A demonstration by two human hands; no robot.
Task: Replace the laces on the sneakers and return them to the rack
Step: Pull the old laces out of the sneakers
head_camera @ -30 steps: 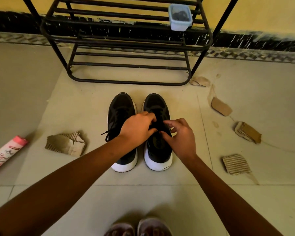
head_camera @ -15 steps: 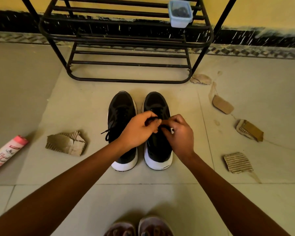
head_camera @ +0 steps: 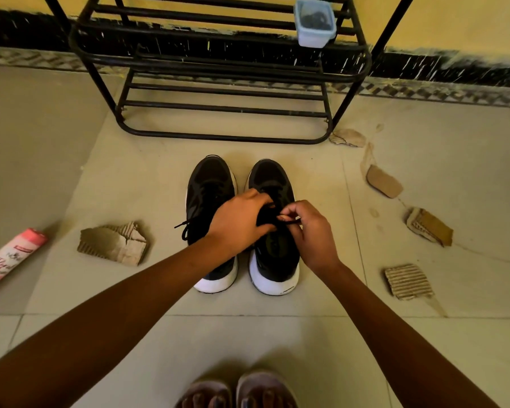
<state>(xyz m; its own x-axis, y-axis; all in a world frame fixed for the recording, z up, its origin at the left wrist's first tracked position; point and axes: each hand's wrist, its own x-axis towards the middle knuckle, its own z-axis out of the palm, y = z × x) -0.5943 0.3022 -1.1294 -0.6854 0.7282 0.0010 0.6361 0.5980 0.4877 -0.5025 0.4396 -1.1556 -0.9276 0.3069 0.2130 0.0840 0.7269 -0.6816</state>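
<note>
Two black sneakers with white soles stand side by side on the tiled floor, toes toward the rack. The left sneaker [head_camera: 208, 187] has a tied black lace hanging off its left side. Over the right sneaker [head_camera: 274, 254] my left hand [head_camera: 239, 222] and my right hand [head_camera: 312, 231] meet, each pinching a strand of its black lace [head_camera: 267, 214]. The black metal shoe rack [head_camera: 218, 75] stands just beyond the toes, its lower shelves bare.
A small pale blue tub [head_camera: 315, 23] with dark contents sits on a rack shelf at the right. Torn cardboard pieces [head_camera: 114, 244] lie left and right of the sneakers. A pink packet [head_camera: 9, 257] lies at the far left. My sandalled feet [head_camera: 236, 391] are at the bottom.
Both hands have drawn closer together over the right sneaker and pulled the black lace up between the fingertips. The sneakers have not moved.
</note>
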